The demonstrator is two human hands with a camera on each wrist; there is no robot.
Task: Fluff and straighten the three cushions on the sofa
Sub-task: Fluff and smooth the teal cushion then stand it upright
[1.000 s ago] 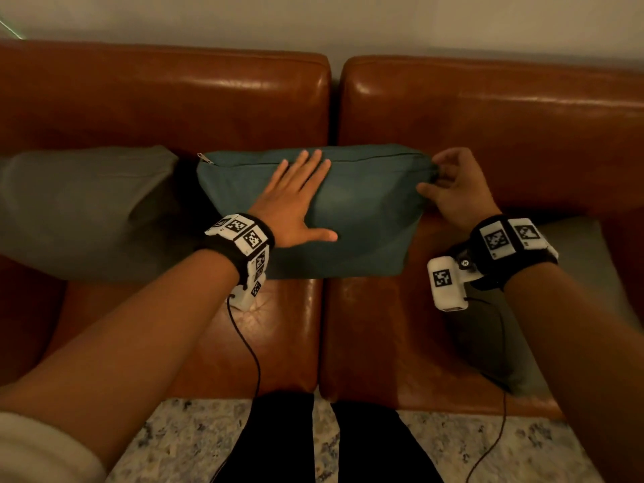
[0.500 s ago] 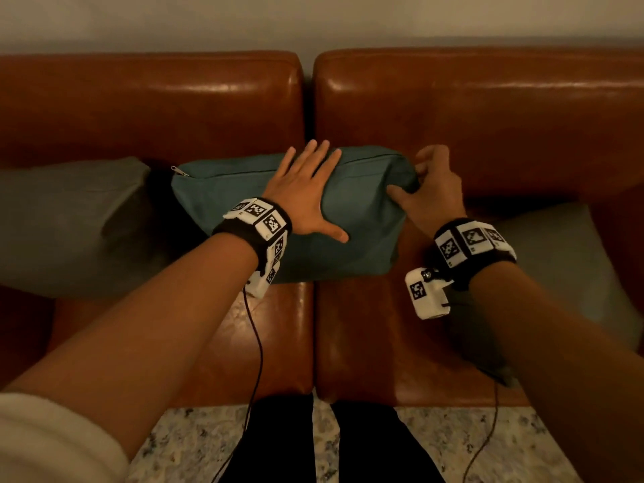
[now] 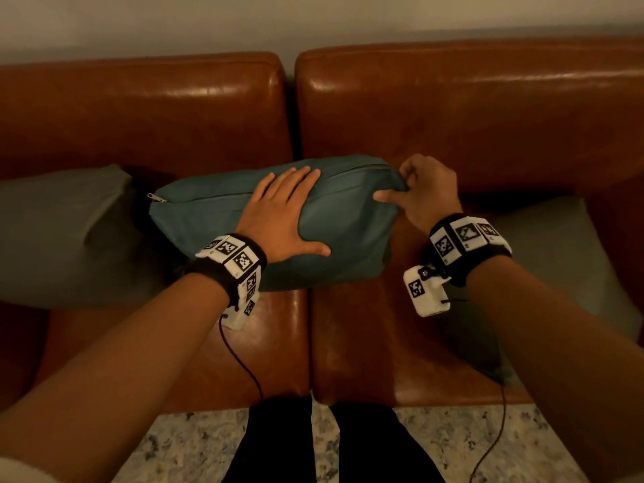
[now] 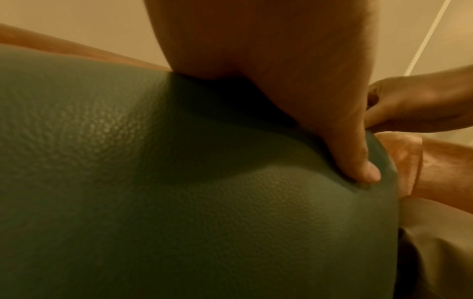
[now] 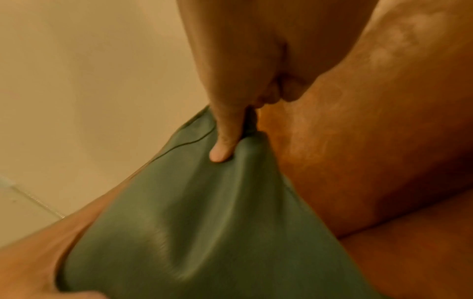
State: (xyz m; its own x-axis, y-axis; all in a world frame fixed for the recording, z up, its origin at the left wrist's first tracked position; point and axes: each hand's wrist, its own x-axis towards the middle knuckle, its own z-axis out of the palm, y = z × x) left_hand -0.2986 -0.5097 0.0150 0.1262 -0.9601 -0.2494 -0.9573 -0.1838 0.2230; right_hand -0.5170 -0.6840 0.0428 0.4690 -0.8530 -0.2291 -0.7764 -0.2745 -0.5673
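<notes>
Three cushions lie on the brown leather sofa (image 3: 453, 109), and the teal cushion (image 3: 341, 231) is the one between the hands, propped across the gap in the seat with its back edge near the backrest. The left hand (image 3: 278, 217) lies flat on its front face, fingers straight and spread, thumb out to the side; the left wrist view shows the thumb sinking a dent into the cover. The right hand (image 3: 423, 193) pinches the cushion's upper corner on its own side, thumb pressed against curled fingers with a fold of cover gathered between them, as the right wrist view shows. A grey cushion (image 3: 62, 238) lies beyond the left hand, another grey cushion (image 3: 550, 245) beyond and under the right wrist.

The teal cushion looks light and soft: its filling yields under a thumb, and its fine-grained cover bunches easily. A one-corner pinch will likely stretch the cover rather than move the filling, so the better hold is probably at two opposite corners or both side edges. The zip pull (image 3: 152, 197), at the corner beyond the left hand, is best avoided as a grip.
</notes>
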